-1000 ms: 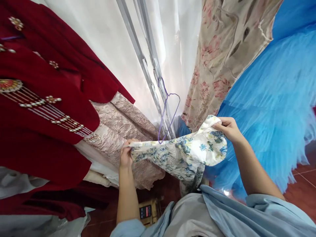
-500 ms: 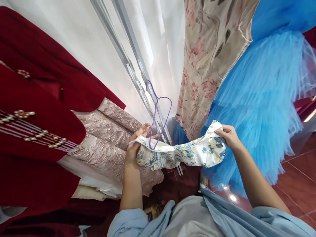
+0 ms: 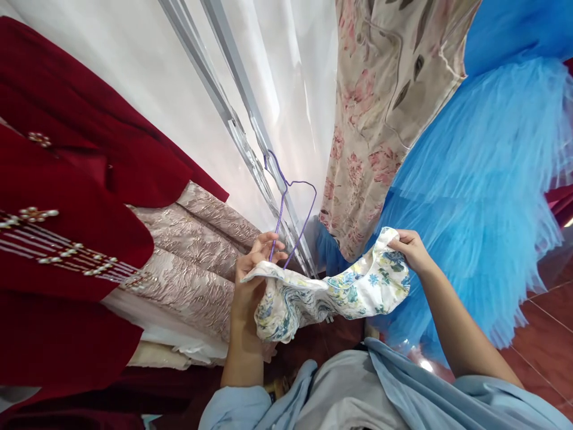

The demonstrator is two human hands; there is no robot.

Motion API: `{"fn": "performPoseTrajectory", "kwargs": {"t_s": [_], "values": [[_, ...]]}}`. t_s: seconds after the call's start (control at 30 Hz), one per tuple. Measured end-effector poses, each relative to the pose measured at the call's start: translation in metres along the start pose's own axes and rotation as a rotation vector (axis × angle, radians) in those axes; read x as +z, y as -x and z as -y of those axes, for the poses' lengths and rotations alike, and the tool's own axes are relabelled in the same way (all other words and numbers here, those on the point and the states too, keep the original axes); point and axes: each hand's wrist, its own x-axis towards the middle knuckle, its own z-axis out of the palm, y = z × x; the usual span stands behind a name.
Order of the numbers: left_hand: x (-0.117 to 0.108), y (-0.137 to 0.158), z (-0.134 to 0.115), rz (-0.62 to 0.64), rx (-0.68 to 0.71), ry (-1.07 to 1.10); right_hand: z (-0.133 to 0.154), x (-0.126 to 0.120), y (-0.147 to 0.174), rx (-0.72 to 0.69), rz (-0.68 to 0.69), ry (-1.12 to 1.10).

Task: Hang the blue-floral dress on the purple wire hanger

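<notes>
A white garment with blue and yellow flowers, bunched in the middle, is stretched between my two hands. My left hand grips its left end, fingers curled up behind the edge and beside a purple wire hanger. The lower part of the hanger drops behind the garment's top edge, inside its opening, so its bottom bar is hidden. Above, the hook stands against a metal rail. My right hand pinches the right end of the garment between thumb and fingers.
Dark red clothing with beaded trim and a pink brocade garment hang at left. To the right are a beige floral garment and a blue tulle dress. Grey metal rails run before a white curtain.
The garment's left part has come lower and nearer to me. My left fingers have closed in around the hanger's side. My right hand keeps its hold, slightly lower.
</notes>
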Motion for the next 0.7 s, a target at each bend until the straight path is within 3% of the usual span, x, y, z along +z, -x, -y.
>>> {"fn": "performPoseTrajectory", "kwargs": {"t_s": [0.1, 0.23, 0.37, 0.47, 0.57, 0.7], "values": [[0.0, -0.007, -0.003, -0.175, -0.047, -0.095, 0.001, 0.005, -0.013, -0.047, -0.014, 0.043], [-0.016, -0.02, -0.009, -0.387, -0.261, -0.04, 0.003, 0.017, -0.043, -0.202, -0.051, 0.131], [-0.027, -0.027, -0.015, -0.409, -0.517, 0.148, 0.01, 0.036, -0.1, -0.416, -0.094, 0.232], [-0.035, -0.033, -0.009, -0.384, -0.532, 0.194, 0.017, 0.056, -0.159, -0.484, -0.102, 0.267], [-0.044, -0.038, 0.007, -0.341, -0.497, 0.138, 0.024, 0.082, -0.207, -0.373, -0.05, 0.185], [-0.06, -0.027, 0.029, -0.271, -0.391, -0.136, 0.025, 0.106, -0.225, -0.066, 0.224, 0.05]]}}
